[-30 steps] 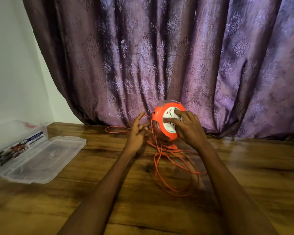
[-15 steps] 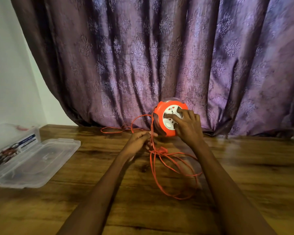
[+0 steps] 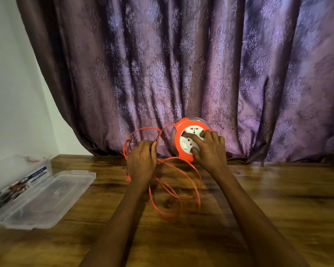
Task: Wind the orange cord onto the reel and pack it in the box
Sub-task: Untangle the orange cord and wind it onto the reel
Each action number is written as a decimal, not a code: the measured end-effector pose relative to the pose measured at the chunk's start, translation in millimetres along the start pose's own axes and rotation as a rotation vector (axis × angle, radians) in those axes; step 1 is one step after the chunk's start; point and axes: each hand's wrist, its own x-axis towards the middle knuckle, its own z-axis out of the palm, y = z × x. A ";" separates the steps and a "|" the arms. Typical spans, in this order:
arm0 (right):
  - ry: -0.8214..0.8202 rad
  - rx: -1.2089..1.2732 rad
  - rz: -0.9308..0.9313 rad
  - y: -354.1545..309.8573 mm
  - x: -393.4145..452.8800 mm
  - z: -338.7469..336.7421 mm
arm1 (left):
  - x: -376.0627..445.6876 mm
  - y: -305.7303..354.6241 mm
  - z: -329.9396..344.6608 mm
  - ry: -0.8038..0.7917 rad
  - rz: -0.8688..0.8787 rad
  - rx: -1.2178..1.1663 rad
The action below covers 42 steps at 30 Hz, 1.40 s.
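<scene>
An orange reel with a white socket face stands on edge at the back of the wooden table, in front of the curtain. My right hand grips its socket face. To the left of the reel, my left hand is closed on the orange cord, which runs taut from my fingers up to the reel's top. Loose loops of cord arc behind my left hand and lie on the table between my forearms. The clear plastic box sits open at the far left with its lid flat beside it.
A purple patterned curtain hangs right behind the reel. A white wall fills the left. The wooden table stretches out to the right. A printed label and some small items show inside the box.
My left hand has lifted and pulled the cord left and up, throwing a loop behind it. The reel is turned slightly under my right hand. The view has tilted a little.
</scene>
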 end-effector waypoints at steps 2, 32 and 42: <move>-0.018 -0.016 -0.018 -3.1 2.9 2.4 | -6.4 -2.5 1.5 -0.226 -0.047 -0.002; -0.301 -0.058 -0.078 -6.9 -23.1 23.4 | -14.0 -57.0 -4.1 -0.932 -0.263 0.013; -0.247 -0.065 -0.061 10.1 -24.4 13.9 | 1.2 -11.0 -5.7 -0.761 -0.799 -1.049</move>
